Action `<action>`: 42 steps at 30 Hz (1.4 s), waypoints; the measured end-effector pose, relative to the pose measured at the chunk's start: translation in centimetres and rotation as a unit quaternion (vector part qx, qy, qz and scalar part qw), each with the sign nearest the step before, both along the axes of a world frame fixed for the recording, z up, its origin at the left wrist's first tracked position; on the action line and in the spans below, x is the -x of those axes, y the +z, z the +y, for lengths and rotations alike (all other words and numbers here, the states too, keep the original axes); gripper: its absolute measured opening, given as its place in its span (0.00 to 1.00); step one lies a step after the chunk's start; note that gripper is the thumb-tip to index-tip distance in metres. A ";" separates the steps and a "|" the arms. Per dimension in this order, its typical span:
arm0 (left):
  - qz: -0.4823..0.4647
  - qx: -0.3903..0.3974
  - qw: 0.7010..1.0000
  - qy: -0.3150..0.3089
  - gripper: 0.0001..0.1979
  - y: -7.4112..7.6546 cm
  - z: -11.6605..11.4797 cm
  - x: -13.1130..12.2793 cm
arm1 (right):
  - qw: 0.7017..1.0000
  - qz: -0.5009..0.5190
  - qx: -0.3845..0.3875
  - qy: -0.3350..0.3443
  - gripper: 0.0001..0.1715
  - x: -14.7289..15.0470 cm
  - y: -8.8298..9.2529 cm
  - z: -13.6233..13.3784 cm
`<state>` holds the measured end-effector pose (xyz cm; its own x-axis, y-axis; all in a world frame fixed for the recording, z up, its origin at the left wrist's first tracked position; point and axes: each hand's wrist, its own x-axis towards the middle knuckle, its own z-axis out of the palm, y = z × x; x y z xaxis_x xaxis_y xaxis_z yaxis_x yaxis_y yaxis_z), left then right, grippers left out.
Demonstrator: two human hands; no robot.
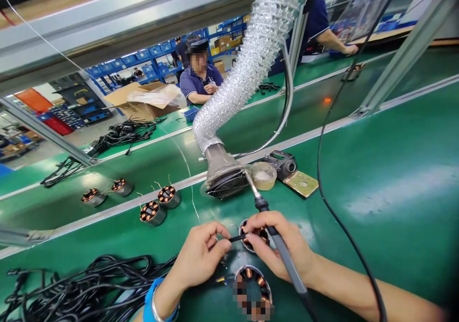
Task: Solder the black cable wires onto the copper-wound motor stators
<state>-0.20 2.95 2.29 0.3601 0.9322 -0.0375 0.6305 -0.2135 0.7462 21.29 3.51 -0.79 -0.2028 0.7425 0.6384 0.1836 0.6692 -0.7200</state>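
My left hand [202, 252] pinches one end of a thin black piece [236, 238] that looks like a sleeve or cable end. The thumb and forefinger of my right hand [283, 243] pinch its other end. A soldering iron [278, 245] also lies in my right hand, its metal tip pointing away towards the fume extractor nozzle [225, 171]. Behind my fingers a copper-wound motor stator [265, 236] is partly covered. Nearer to me sits another stator [265, 283], with coloured wire ends [221, 280] beside it.
Black cables [89, 283] heap at the lower left. More stators [153, 214] stand at the left, some beyond the metal rail [186, 181]. A solder roll [264, 175] and an iron stand [281, 164] are behind the iron. Its cord [330, 202] loops rightward. Co-workers [201, 80] sit opposite.
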 end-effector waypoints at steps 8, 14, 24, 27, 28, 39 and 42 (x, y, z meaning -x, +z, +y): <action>-0.133 -0.050 0.984 -0.103 0.23 0.6 0.2 -0.3 | 0.993 0.052 -0.063 0.088 0.19 2.4 1.9 -0.1; -0.349 0.330 0.855 -0.198 0.28 -1.8 0.8 0.0 | 0.988 0.082 -0.050 0.121 0.25 2.8 1.9 -0.9; -0.398 0.213 0.892 0.033 0.20 -1.8 0.2 -1.5 | 0.999 0.013 -0.036 -0.031 0.15 3.2 0.4 -0.8; -0.368 0.159 0.912 0.088 0.19 -1.5 0.2 -1.6 | 0.995 -0.024 -0.086 -0.052 0.13 3.5 0.0 -0.9; -0.343 0.143 0.925 0.087 0.18 -1.3 0.2 -1.5 | 0.993 -0.030 -0.102 -0.049 0.14 3.4 0.0 -0.9; -0.044 0.048 0.998 -0.005 0.08 1.2 -0.8 -1.2 | 0.987 -0.062 -0.148 0.022 0.16 3.1 2.2 0.7; -0.017 0.044 0.999 -0.001 0.08 2.0 -0.6 -1.0 | 0.993 -0.053 -0.102 0.015 0.13 2.3 2.0 1.1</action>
<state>0.76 2.35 4.34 0.3651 0.9248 -0.1067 0.6035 -0.1479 0.7835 18.94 4.59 1.21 -0.2972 0.5921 0.7491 0.2281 0.8059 -0.5464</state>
